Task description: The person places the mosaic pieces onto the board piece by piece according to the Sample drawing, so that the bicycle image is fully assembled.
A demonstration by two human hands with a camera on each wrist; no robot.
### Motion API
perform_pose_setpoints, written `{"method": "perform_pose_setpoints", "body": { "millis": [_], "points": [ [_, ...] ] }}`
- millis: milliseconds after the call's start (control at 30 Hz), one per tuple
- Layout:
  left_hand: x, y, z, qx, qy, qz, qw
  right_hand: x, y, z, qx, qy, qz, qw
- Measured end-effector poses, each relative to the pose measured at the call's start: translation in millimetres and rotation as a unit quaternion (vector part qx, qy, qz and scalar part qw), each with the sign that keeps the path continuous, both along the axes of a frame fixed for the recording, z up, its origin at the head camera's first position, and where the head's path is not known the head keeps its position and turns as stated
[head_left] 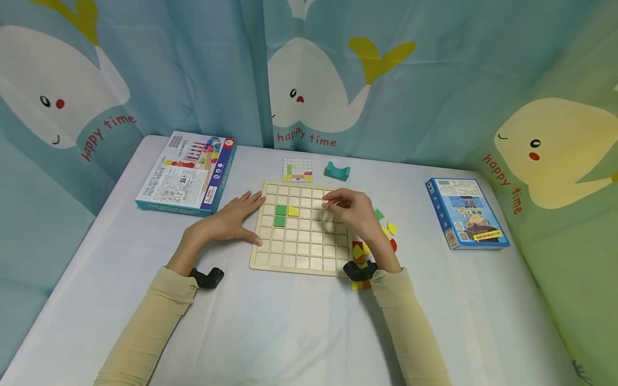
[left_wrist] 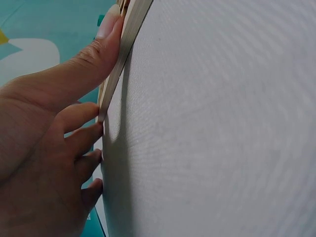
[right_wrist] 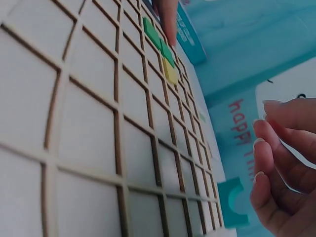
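A wooden grid board [head_left: 301, 262] lies on the table, with two green squares [head_left: 280, 210] and a yellow piece with one rounded side [head_left: 293, 211] in its upper left cells. My left hand [head_left: 232, 217] is spread at the board's left edge; the left wrist view shows the thumb and fingertips of that hand [left_wrist: 64, 113] touching the rim. Over the upper right of the board is my right hand [head_left: 354, 212], fingers bent and thumb near the index finger. In the right wrist view no piece shows clearly at the fingertips of this hand [right_wrist: 264, 118].
Loose green, yellow and red pieces [head_left: 392, 229] lie right of the board, partly under my right forearm. Behind the board are a pattern card [head_left: 298, 169] and a teal curved piece [head_left: 337, 171]. One box [head_left: 181, 174] stands left, a blue box [head_left: 467, 214] right.
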State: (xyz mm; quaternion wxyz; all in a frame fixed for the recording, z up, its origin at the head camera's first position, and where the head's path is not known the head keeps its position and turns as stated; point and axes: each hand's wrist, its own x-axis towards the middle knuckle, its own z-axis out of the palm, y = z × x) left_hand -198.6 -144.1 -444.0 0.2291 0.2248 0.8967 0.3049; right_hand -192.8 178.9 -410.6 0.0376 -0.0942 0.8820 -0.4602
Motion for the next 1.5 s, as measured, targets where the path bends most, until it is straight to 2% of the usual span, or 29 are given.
{"method": "perform_pose_setpoints", "body": {
  "millis": [367,600,933,1233,1500],
  "points": [
    [0.1,-2.0,-0.8,-0.003,0.001,-0.001,1.0000,-3.7,27.6,4.6,0.002,0.001,-0.024,0.9997],
    [-0.7,-0.3,0.2,-0.003,0.001,-0.003,1.0000,-4.7,45.0,4.7,0.027,0.005,-0.047,0.9985],
    [-0.2,-2.0,-0.2,-0.004,0.001,-0.003,1.0000,-9.3,72.6,1.2,0.001,-0.026,-0.086,0.9959],
    [0.4,-0.5,0.9,0.003,-0.002,-0.003,1.0000,-11.1,90.4,-7.0,0.033,-0.074,-0.129,0.9883],
    [1.0,-0.5,0.9,-0.001,-0.001,0.004,1.0000,-10.4,102.7,-11.5,0.042,-0.097,-0.126,0.9864]
  ]
}}
